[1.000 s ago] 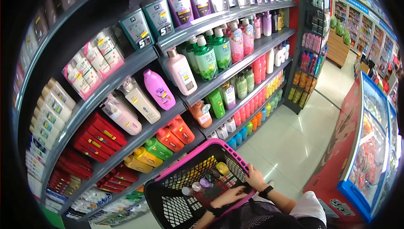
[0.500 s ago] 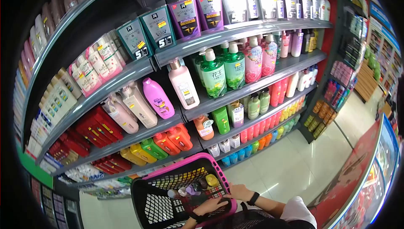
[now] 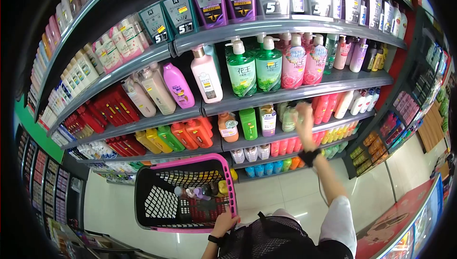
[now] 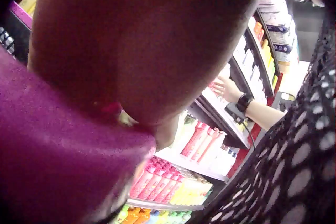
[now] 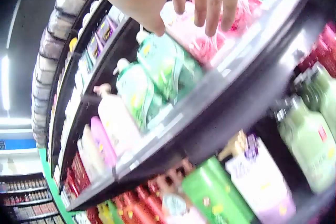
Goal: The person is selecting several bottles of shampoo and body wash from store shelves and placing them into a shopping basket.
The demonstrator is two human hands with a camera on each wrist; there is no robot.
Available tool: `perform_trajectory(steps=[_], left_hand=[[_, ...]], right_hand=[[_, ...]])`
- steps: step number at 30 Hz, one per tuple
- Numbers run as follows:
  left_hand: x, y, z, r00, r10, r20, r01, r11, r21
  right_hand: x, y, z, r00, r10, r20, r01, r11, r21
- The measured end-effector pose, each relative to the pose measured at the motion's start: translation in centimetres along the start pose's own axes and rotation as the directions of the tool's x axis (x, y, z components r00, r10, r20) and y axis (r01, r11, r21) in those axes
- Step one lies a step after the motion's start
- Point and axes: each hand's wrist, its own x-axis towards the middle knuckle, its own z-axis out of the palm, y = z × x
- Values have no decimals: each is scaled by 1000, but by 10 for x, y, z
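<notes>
My left hand [image 3: 224, 224] grips the pink rim of a black shopping basket [image 3: 157, 166] at its near right corner. Inside it lie several small things, among them a purple one [image 3: 200, 193] and a yellow one [image 3: 222, 187]. Reaching out toward the shelves, my right hand [image 3: 304, 118] overlaps the light green bottles [image 3: 288, 121] in the head view. From the right wrist, the same hand [image 4: 227, 88] excluded, its fingers [image 5: 213, 16] extend loosely apart before pink pump bottles [image 5: 199, 40], holding nothing. Green pump bottles [image 5: 157, 61] stand beside these.
Curved shelves [image 3: 290, 94] packed with shampoo bottles fill the front. Boxed sets [image 3: 209, 2] stand along the upper shelf. A red freezer [image 3: 400, 223] is at lower right, and a dark display rack [image 3: 47, 178] at far left. Pale tiled floor [image 3: 276, 187] lies below.
My right hand has left the basket rim and risen toward the shelves. My left hand has gone from over the basket to its rim. The view has swung right, and the basket appears further left.
</notes>
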Motion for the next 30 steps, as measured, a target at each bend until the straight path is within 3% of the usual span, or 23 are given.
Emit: perform_trajectory(steps=[1, 3, 4, 6, 8, 10, 11, 12, 13, 14, 17, 19, 20, 22, 26, 28, 30], left_hand=[[0, 1, 3, 998, -21, -53, 21, 1000, 11], [-5, 4, 6, 992, -82, -94, 83, 997, 3], [-6, 6, 4, 991, -87, -103, 88, 996, 3], [-11, 9, 3, 981, -154, -117, 153, 988, -18], [-11, 8, 1, 981, -164, -106, 159, 986, -54], [-11, 3, -1, 981, -169, -95, 161, 983, -87], [-10, 1, -1, 981, -174, -89, 166, 982, -91], [-9, 0, -1, 981, -178, -83, 170, 981, -94], [-11, 1, -1, 979, -183, -87, 175, 980, -94], [-12, 3, -1, 976, -196, -98, 185, 976, -110], [-20, 6, 1, 965, -230, -128, 213, 968, -136], [-24, 6, 4, 957, -252, -144, 231, 962, -149], [-23, 4, 5, 955, -255, -153, 238, 964, -119], [-31, 2, 13, 947, -283, -153, 269, 957, -106], [-32, 9, 15, 948, -292, -128, 277, 953, -121], [-35, 16, 19, 946, -271, -181, 253, 961, -116], [-38, 20, 24, 938, -307, -159, 298, 951, -79]], right_hand=[[43, -13, -9, 973, 225, -42, -216, 964, 155], [113, -9, -23, 961, 56, -271, -47, 998, 39], [141, -1, -24, 941, 49, -334, -49, 999, 8], [188, -2, -28, 903, -99, -417, 92, 995, -37], [221, 6, -31, 909, -108, -402, 69, 992, -110], [243, 15, -31, 952, -108, -287, 11, 947, -321], [247, 16, -30, 952, -108, -286, 12, 948, -318], [251, 16, -29, 976, 114, -187, -158, 958, -240], [253, 17, -27, 943, 327, -67, -334, 925, -180], [255, 18, -25, 943, 327, -64, -334, 926, -175], [252, 33, -14, 946, 304, -107, -322, 915, -242], [243, 36, -3, 917, -17, -399, -146, 916, -373], [239, 31, -3, 919, -15, -394, -144, 918, -370], [223, 13, -7, 907, -8, -422, -143, 934, -327], [212, 25, -24, 916, 175, -362, -236, 963, -130], [200, 37, -30, 917, 72, -392, -51, 997, 65], [182, 37, -41, 921, 145, -361, -77, 977, 197]])
